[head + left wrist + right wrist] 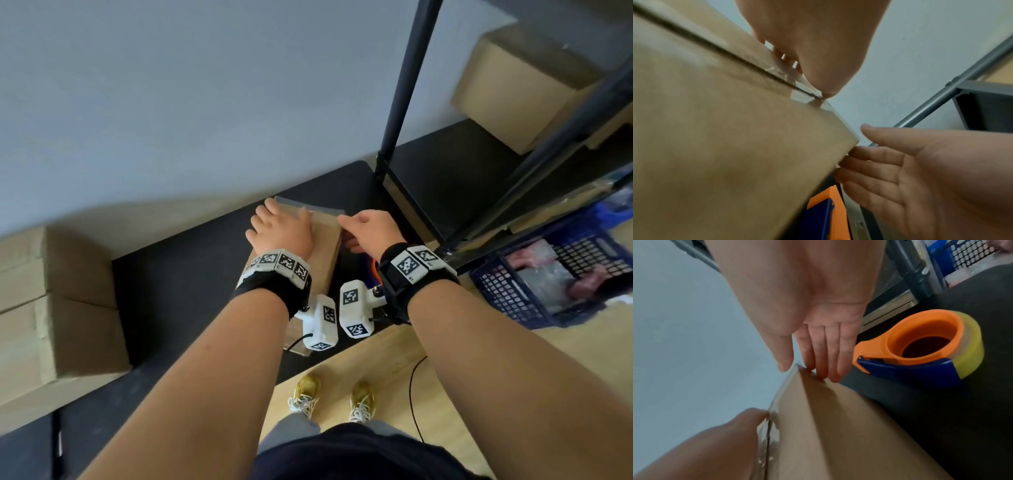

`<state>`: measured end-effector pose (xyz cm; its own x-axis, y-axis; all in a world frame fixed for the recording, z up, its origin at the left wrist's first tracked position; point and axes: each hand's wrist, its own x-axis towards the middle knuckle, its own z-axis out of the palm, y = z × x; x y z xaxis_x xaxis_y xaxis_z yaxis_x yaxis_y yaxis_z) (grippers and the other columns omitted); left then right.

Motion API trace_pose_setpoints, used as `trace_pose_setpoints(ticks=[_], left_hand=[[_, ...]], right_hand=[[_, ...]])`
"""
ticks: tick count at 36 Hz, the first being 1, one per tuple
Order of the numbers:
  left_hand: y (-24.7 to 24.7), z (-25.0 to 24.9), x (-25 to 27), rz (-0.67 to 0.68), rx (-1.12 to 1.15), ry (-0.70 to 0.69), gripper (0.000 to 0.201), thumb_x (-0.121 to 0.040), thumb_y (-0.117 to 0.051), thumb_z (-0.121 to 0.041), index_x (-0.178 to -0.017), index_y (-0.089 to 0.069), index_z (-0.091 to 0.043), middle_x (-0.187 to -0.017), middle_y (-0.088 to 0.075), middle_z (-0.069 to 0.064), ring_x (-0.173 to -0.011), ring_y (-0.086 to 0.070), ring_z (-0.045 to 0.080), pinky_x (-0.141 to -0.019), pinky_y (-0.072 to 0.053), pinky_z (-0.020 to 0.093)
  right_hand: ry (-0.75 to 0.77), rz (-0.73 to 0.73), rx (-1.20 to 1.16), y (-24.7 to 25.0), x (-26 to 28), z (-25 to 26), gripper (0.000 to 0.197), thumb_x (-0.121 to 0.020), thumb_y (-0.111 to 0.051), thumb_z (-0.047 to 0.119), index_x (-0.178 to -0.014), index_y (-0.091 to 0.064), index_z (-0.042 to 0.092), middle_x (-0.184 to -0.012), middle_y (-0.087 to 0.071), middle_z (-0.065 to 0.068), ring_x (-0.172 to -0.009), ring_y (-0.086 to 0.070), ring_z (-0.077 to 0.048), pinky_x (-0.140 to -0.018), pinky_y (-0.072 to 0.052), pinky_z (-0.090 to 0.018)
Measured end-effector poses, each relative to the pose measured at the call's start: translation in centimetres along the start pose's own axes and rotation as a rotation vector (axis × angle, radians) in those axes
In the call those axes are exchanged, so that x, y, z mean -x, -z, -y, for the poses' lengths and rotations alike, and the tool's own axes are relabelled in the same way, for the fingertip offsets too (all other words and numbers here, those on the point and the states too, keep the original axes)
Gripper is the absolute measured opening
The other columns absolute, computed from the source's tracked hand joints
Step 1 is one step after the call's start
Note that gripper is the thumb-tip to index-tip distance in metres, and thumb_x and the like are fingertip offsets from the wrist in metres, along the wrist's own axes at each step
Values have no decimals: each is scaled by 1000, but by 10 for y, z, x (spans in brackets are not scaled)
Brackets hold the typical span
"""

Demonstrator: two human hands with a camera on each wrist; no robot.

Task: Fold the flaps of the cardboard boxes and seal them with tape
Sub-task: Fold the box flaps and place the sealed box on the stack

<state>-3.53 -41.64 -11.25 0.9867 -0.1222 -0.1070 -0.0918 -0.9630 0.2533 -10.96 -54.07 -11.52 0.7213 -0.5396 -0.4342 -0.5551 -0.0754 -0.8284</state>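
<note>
A brown cardboard box (327, 250) stands on the black table (178, 274), flaps closed. A clear tape strip (305, 204) runs along its top seam and sticks out past the far edge. My left hand (281, 229) lies flat on the box top, fingers straight, pressing the tape (801, 93). My right hand (366, 228) is at the box's far right corner, with its straight fingers (824, 353) against the side and the thumb over the tape end. An orange and blue tape dispenser (920, 350) with a yellowish roll sits on the table right of the box, held by neither hand.
Stacked cardboard boxes (51, 308) fill the table's left end. A black metal rack (404, 102) stands at the right, with another box (513, 89) on a shelf. On the wooden floor sits a blue crate (555, 274). A grey wall backs the table.
</note>
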Motion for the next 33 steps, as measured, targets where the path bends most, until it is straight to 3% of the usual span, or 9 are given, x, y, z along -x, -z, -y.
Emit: trace_pose_setpoints(ticks=[6,9,13,17,20,25,28,31,33], left_hand=[[13,17,-5,69,214,57,32,-92,-39,-16,-121,-39,-3,-123,-47,13,-115,-47,33,-90,-39,40],[21,28,-11,158,377,129,35,-90,-45,-18,-121,-40,-3,-125,-48,14,-112,-49,32,-86,-41,38],[22,43,-14,187,510,142,31,-89,-51,-19,-117,-45,-6,-120,-54,11,-94,-52,23,-69,-38,30],[19,49,-12,57,575,88,36,-84,-57,-13,-119,-48,-10,-122,-49,6,-108,-50,23,-84,-41,29],[19,46,-8,-101,472,-118,38,-81,-50,1,-117,-52,-12,-119,-50,2,-113,-43,21,-85,-33,23],[11,45,-7,-80,262,-418,31,-90,-46,-4,-111,-65,-18,-110,-60,-1,-109,-42,21,-86,-36,25],[4,48,-7,-40,304,-396,39,-90,-39,-1,-113,-65,-19,-107,-62,0,-110,-42,21,-90,-36,26],[0,50,-8,27,413,-314,45,-88,-35,3,-114,-64,-19,-111,-61,-1,-116,-43,21,-89,-31,21],[-1,50,-10,75,498,-258,44,-89,-34,2,-112,-65,-19,-113,-59,-1,-114,-46,19,-88,-31,20]], right_hand=[[79,-40,177,-10,-5,2,20,-88,-67,35,-103,-68,23,-99,-70,2,-95,-67,-21,-90,-55,-45],[121,-62,215,-12,-5,7,19,-92,-64,29,-107,-71,20,-104,-70,1,-100,-65,-20,-94,-52,-41],[139,-69,219,-13,-8,10,20,-93,-63,25,-110,-71,16,-105,-69,1,-102,-63,-20,-96,-50,-40],[162,-102,220,-14,-9,10,25,-92,-64,20,-117,-65,15,-112,-66,-1,-105,-61,-18,-96,-49,-35],[203,-129,212,-15,-8,10,34,-92,-64,15,-124,-57,22,-113,-61,0,-99,-59,-15,-89,-49,-33],[282,-72,313,-17,-10,13,28,-92,-54,8,-104,-66,31,-112,-54,-5,-92,-57,-16,-85,-49,-31],[247,-15,278,-17,-11,11,29,-94,-50,11,-100,-68,33,-113,-59,-2,-95,-59,-13,-88,-47,-27],[180,29,217,-16,-11,9,28,-95,-48,18,-96,-65,40,-99,-65,14,-95,-62,-10,-93,-52,-37],[120,63,179,-17,-11,12,27,-93,-46,20,-94,-66,39,-95,-65,15,-95,-63,-12,-90,-55,-42]])
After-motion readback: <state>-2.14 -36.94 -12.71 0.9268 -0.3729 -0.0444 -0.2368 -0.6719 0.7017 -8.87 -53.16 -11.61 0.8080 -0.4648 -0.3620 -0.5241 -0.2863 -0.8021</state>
